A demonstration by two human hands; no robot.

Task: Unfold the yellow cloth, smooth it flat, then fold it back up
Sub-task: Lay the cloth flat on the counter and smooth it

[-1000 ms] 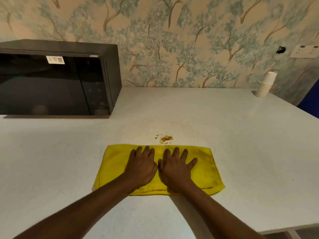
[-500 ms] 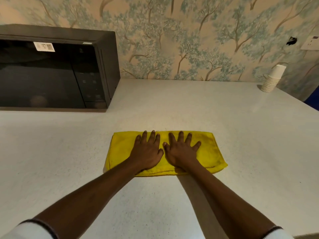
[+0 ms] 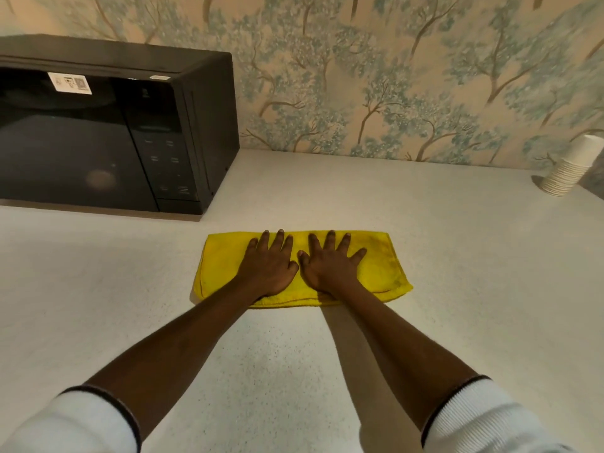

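The yellow cloth lies folded into a wide rectangle on the white counter, in the middle of the view. My left hand presses flat on its left half, fingers spread and pointing away from me. Beside it my right hand rests palm down on the centre-right part, thumbs nearly touching. Neither hand grips the fabric. Both forearms stretch out from white sleeves at the bottom corners. The cloth's right end shows faint dark smudges.
A black microwave stands at the back left against the tree-patterned wallpaper. A leaning stack of white paper cups sits at the far right by the wall. Bare counter surrounds the cloth.
Both hands have pushed the cloth away from me, over the brown stain that showed just beyond it. That stain is now hidden. The hands stay flat on the cloth.
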